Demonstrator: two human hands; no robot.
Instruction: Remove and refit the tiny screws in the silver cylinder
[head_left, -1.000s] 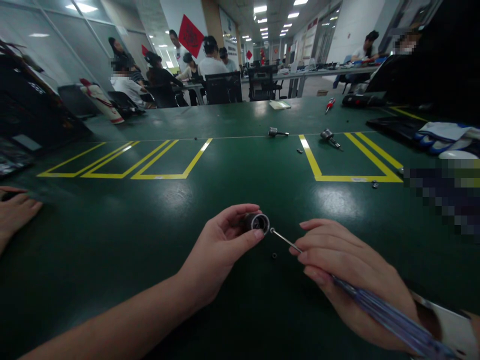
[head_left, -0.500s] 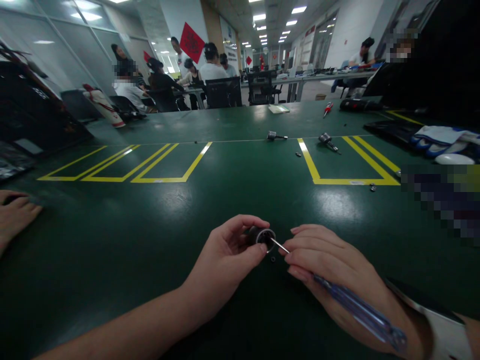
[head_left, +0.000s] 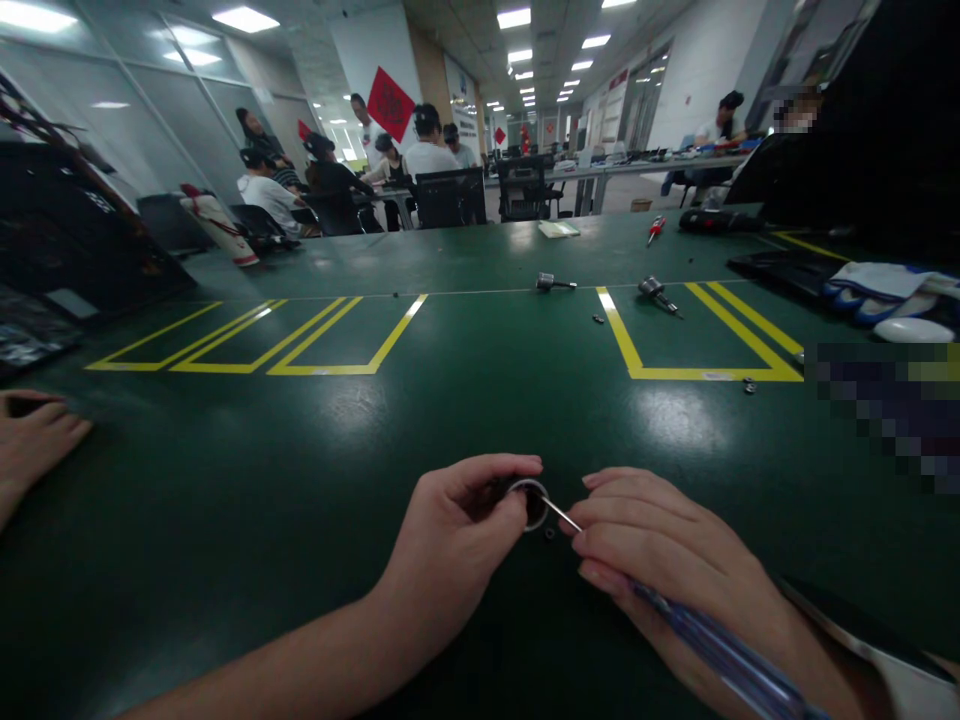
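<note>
1. The left hand [head_left: 457,540] pinched a small metal cylinder [head_left: 525,500] just above the green table [head_left: 300,470].
2. The right hand [head_left: 675,570] gripped a screwdriver [head_left: 705,645], its thin shaft tip at the cylinder's open rim.
3. A tiny dark part [head_left: 550,533] lay beneath them.
4. Another person's hand [head_left: 34,440] rested far left.
5. Two metal fittings [head_left: 551,283] lay by yellow lines [head_left: 637,360].

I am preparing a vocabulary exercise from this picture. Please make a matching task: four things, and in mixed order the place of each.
Things:
1. small round metal cylinder
2. blue transparent-handled screwdriver
3. red-handled screwdriver
4. white and blue gloves

Places:
A. far on the green table
B. in the right hand
C. at the table's right edge
D. in the left hand

Pairs: 1-D, 2-B, 3-A, 4-C
</note>
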